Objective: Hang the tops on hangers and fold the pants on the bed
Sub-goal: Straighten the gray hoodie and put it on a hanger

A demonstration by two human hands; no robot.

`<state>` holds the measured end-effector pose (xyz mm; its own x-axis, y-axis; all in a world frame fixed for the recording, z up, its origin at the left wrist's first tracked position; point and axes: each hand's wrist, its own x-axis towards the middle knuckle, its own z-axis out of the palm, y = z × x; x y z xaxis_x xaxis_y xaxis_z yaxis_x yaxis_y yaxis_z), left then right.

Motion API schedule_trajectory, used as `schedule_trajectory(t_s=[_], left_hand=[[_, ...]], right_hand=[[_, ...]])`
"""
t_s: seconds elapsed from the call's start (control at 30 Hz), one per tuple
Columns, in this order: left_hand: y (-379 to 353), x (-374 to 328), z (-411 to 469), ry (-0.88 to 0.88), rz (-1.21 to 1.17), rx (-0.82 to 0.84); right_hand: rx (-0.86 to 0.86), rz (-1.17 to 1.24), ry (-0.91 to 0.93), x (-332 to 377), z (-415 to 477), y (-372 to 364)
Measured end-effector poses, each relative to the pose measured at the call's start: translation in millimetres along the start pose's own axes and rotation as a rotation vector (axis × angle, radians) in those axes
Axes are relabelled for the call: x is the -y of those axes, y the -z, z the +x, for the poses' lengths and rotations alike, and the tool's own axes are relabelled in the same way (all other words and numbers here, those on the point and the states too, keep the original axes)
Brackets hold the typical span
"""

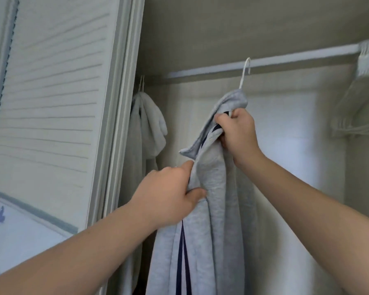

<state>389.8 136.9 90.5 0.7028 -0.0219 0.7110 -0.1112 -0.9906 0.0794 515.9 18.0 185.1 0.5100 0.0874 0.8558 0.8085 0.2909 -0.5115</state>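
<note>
A gray top (217,209) with navy stripes (182,262) hung in long folds inside a closet, held up by both of a person's bare hands in front of the pale back wall. The garment's bunched upper end sat directly under the hook of a white hanger (244,73), which rose out of the cloth and crossed the closet rod (285,60). Whether the hook bore on the rod could not be told.

The right hand (237,133) was clenched tight just below that upper end, fingers curled round gathered cloth where a dark stripe showed between the knuckles. The rest of the hanger was hidden in the fabric.

Lower and to the left, the left hand (168,196) pinched the near edge of the top, with the thumb pressed across the front of a fold and the fingers behind it. A loose corner of cloth stuck out just above the forefinger. Below this hand the top fell straight down out of view.

A white garment (149,128) hung at the closet's left end, beside a louvered door (51,103). Bare hangers (354,116) were bunched at the right end, well apart from the top.
</note>
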Motion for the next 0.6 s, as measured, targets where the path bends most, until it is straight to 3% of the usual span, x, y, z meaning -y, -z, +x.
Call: schedule_trajectory(t_s=[0.27,0.6], left_hand=[[1.9,9.1,128.2,0.012,0.162,-0.045],[-7.4,16.8,223.8,0.128,0.095,-0.081]], right_hand=[[0.041,-0.127,0.094,-24.3,132.5,7.8],[-0.043,-0.163,-0.067,-47.0,209.8,13.5]])
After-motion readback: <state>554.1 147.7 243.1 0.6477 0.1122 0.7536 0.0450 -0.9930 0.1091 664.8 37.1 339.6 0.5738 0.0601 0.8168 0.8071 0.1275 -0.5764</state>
